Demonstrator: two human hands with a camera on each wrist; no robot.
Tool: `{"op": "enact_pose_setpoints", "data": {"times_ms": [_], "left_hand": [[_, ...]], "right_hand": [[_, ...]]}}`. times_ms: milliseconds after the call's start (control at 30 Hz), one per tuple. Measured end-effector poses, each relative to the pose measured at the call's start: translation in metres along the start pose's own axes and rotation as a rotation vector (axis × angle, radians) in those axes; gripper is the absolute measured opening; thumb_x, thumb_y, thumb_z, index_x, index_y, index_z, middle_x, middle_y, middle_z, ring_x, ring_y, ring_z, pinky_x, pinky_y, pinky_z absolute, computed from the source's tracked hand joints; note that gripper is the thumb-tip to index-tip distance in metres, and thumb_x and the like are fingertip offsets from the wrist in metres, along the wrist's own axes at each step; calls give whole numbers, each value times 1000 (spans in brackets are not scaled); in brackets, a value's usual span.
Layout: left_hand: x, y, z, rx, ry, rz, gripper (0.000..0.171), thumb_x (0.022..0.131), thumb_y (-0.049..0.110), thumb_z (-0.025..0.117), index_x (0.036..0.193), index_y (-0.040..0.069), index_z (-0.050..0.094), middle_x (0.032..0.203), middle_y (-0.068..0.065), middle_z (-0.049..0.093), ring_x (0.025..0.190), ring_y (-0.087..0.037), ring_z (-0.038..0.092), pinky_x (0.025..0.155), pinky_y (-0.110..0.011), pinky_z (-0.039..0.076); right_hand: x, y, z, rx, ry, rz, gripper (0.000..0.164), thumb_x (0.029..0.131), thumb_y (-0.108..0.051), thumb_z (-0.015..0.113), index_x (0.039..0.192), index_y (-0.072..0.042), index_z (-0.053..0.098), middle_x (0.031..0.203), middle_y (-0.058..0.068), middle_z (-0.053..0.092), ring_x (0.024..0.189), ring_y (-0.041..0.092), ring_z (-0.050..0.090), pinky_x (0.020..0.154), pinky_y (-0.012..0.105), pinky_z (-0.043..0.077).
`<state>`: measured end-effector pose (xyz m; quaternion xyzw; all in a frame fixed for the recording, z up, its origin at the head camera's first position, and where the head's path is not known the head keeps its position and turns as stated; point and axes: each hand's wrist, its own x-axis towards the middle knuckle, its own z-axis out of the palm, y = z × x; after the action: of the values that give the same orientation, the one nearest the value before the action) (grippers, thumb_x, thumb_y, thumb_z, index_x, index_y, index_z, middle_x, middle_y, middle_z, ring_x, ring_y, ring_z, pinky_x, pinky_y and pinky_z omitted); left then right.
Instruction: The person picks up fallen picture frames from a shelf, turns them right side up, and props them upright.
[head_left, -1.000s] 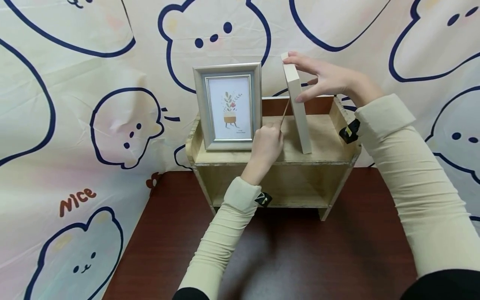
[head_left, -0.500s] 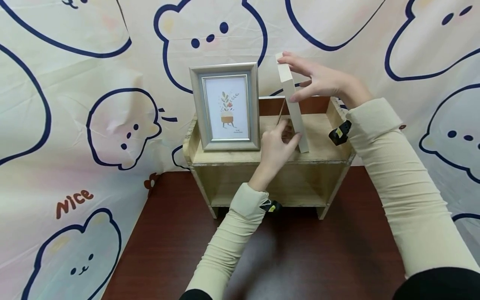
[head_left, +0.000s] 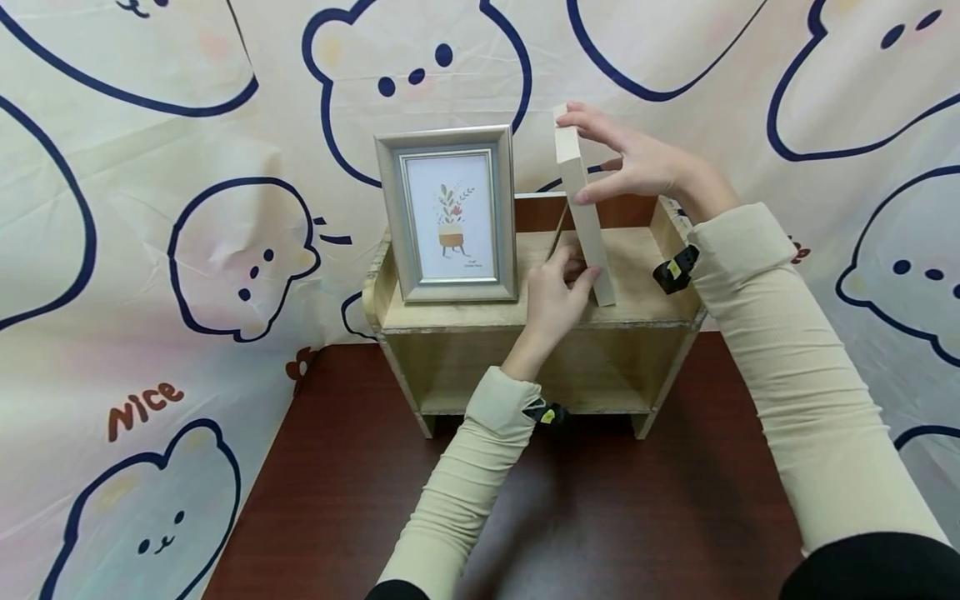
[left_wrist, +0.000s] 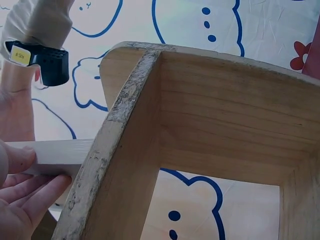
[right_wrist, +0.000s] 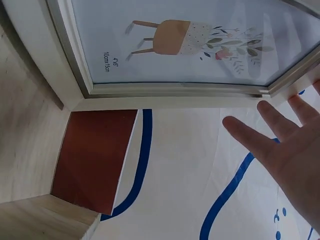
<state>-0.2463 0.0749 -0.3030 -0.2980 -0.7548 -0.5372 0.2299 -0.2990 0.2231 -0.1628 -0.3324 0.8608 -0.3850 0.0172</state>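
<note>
On the top board of a small wooden shelf [head_left: 652, 267], a white picture frame [head_left: 588, 225] stands turned edge-on in the head view, leaning slightly. Its front shows a potted-plant print [right_wrist: 200, 45] in the right wrist view. A thin brown stand [head_left: 557, 232] juts from its left side. My right hand [head_left: 645, 162] holds the frame's upper part, fingertips at the top corner and thumb on the near edge. Lower down, my left hand [head_left: 555, 296] pinches the same frame, thumb on one side and fingers on the other in the left wrist view.
A silver picture frame [head_left: 392, 208] with a similar plant print stands upright on the left of the shelf top. The shelf rests on a dark red table [head_left: 675, 517] against a cartoon-printed cloth backdrop [head_left: 225, 250]. A lower compartment [head_left: 600, 375] opens toward me.
My left hand has moved from the stand to the white frame's lower edge and now pinches it. The right hand keeps its hold; the view has shifted slightly.
</note>
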Motion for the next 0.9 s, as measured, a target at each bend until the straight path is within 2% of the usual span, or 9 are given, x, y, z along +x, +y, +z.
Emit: {"op": "enact_pose_setpoints", "data": {"times_ms": [133, 333, 633, 800, 900], "left_hand": [[2, 0, -2, 11, -13, -18, 15, 82, 1, 64, 95, -6, 60, 84, -16, 68, 74, -17, 66, 63, -12, 47], [4, -5, -4, 9, -33, -26, 19, 82, 1, 64, 98, -6, 60, 84, -16, 68, 72, -17, 65, 62, -12, 46], [7, -9, -11, -16, -82, -66, 24, 83, 2, 63, 106, -6, 59, 90, -17, 68, 79, -20, 65, 66, -15, 48], [8, -10, -12, -33, -90, -56, 23, 83, 0, 62, 104, -8, 58, 88, -18, 68, 78, -22, 65, 65, -15, 48], [8, -11, -11, -28, -92, -40, 23, 83, 0, 62, 104, -8, 58, 87, -19, 68, 78, -22, 66, 66, -15, 48]], "right_hand": [[0, -1, 0, -44, 29, 16, 85, 75, -14, 71, 144, -16, 22, 152, -8, -3, 137, 21, 9, 103, 56, 21], [0, -2, 3, -104, 79, 21, 85, 75, -19, 73, 144, -16, 24, 152, -4, 0, 137, 15, 6, 101, 56, 25], [-1, 1, 7, -229, 154, 30, 86, 74, -28, 74, 144, -17, 25, 152, 3, 5, 137, 21, 7, 99, 57, 28], [-2, 6, 6, -275, 175, 5, 83, 75, -29, 72, 143, -16, 27, 152, 8, 6, 137, 23, 5, 104, 56, 16], [-3, 11, 3, -231, 164, 5, 80, 77, -26, 71, 143, -17, 28, 151, 11, 2, 137, 25, 0, 105, 56, 5]]}}
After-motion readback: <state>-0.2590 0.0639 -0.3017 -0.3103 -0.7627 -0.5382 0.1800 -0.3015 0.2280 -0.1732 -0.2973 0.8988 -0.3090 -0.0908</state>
